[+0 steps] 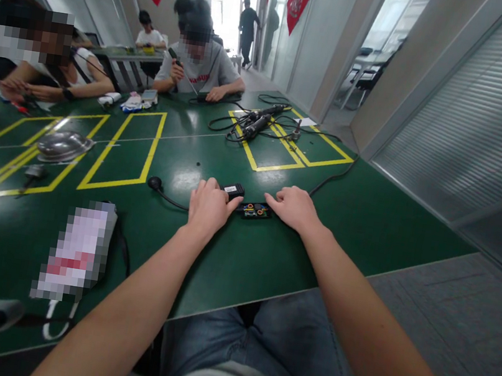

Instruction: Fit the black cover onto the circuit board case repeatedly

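- Open circuit board (256, 211) in black housing: flat on green table (395, 234), near edge, between the wearer's hands.
- Left hand (210, 205): fingers bent over the cord side, thumb by board's left end; firm grip or not, I cannot tell.
- Black cover (233, 190), white label: just beyond left thumb.
- Right hand (294, 208): half-curled, thumb near board's right end; contact, grip unclear.
- Round black plug (155, 183): left of left hand.
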`<control>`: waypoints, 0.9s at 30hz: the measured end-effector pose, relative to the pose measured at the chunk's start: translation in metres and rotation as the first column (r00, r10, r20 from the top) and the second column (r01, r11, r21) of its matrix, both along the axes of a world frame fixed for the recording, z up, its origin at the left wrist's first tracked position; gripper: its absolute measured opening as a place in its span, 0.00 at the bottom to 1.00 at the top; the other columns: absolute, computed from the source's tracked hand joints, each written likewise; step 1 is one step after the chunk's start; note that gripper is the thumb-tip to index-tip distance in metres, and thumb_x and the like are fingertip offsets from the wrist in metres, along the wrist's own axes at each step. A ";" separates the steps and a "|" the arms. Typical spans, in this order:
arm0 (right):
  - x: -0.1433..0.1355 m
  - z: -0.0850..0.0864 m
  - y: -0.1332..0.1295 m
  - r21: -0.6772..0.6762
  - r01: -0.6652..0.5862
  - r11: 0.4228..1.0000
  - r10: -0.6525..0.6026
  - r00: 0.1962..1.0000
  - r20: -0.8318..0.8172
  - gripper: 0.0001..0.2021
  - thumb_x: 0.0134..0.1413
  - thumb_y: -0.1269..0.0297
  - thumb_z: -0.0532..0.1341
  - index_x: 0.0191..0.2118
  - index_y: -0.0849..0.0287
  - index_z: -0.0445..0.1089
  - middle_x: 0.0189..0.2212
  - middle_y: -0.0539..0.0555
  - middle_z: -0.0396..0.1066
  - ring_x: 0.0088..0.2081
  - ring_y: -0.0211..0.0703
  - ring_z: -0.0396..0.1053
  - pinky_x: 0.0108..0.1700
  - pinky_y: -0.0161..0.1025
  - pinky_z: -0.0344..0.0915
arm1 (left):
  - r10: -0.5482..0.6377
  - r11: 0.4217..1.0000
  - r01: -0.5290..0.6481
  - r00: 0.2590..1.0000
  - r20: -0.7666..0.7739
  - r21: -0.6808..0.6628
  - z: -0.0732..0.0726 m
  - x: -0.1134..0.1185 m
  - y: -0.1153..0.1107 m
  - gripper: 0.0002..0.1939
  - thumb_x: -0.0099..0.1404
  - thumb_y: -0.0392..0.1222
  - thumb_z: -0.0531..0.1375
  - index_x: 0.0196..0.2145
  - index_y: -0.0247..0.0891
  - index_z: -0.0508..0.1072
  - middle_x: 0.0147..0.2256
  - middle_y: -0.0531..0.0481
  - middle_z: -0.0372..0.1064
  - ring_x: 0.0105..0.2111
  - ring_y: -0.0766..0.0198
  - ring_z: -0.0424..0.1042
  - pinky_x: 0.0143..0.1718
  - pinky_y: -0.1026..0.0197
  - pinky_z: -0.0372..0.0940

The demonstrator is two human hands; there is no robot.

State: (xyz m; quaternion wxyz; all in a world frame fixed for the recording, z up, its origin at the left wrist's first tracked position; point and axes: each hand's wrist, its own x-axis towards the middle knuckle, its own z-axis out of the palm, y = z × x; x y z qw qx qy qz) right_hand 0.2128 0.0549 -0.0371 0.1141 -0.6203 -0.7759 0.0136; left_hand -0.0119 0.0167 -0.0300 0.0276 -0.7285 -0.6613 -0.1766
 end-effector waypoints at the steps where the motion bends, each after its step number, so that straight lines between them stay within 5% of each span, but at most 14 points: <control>1: 0.000 0.000 0.000 0.001 0.006 1.000 -0.006 1.000 -0.004 0.27 0.72 0.48 0.56 0.20 0.53 0.67 0.30 0.58 0.77 0.38 0.53 0.72 0.38 0.45 0.57 | 0.009 1.000 -0.010 0.999 0.035 0.023 0.000 0.000 0.000 0.19 0.73 0.58 0.66 0.33 0.40 0.81 0.45 0.38 0.73 0.50 0.43 0.71 0.49 0.46 0.69; 9: 0.004 -0.008 0.002 0.044 0.033 0.998 -0.030 0.998 -0.062 0.27 0.76 0.52 0.52 0.24 0.54 0.70 0.33 0.59 0.77 0.40 0.52 0.71 0.40 0.44 0.57 | -0.059 0.998 0.064 0.967 0.248 -0.010 -0.004 -0.004 0.005 0.16 0.73 0.42 0.66 0.57 0.44 0.79 0.52 0.42 0.81 0.54 0.43 0.75 0.55 0.43 0.70; 14: 0.007 -0.011 0.003 0.054 0.022 0.998 -0.016 0.994 -0.110 0.29 0.79 0.52 0.47 0.29 0.54 0.77 0.36 0.59 0.79 0.42 0.52 0.73 0.42 0.43 0.59 | -0.362 0.931 0.337 0.899 0.246 0.139 0.001 0.003 -0.003 0.16 0.77 0.42 0.62 0.60 0.43 0.79 0.55 0.42 0.78 0.55 0.49 0.72 0.61 0.46 0.68; 17: 0.007 -0.010 0.002 0.040 0.015 0.999 -0.009 0.990 -0.141 0.29 0.78 0.48 0.48 0.28 0.54 0.75 0.36 0.59 0.78 0.42 0.52 0.72 0.42 0.43 0.58 | -0.514 0.856 0.514 0.834 0.198 0.060 0.000 0.006 -0.006 0.17 0.78 0.43 0.62 0.61 0.44 0.79 0.55 0.44 0.77 0.53 0.51 0.73 0.60 0.47 0.70; 27: 0.002 -0.006 -0.001 0.025 -0.031 0.999 0.034 0.990 -0.135 0.27 0.71 0.42 0.57 0.23 0.54 0.68 0.31 0.56 0.74 0.39 0.50 0.67 0.41 0.43 0.54 | -0.520 0.847 0.531 0.835 0.180 -0.016 0.001 0.007 -0.007 0.16 0.77 0.43 0.63 0.60 0.45 0.80 0.56 0.44 0.79 0.53 0.51 0.74 0.59 0.46 0.71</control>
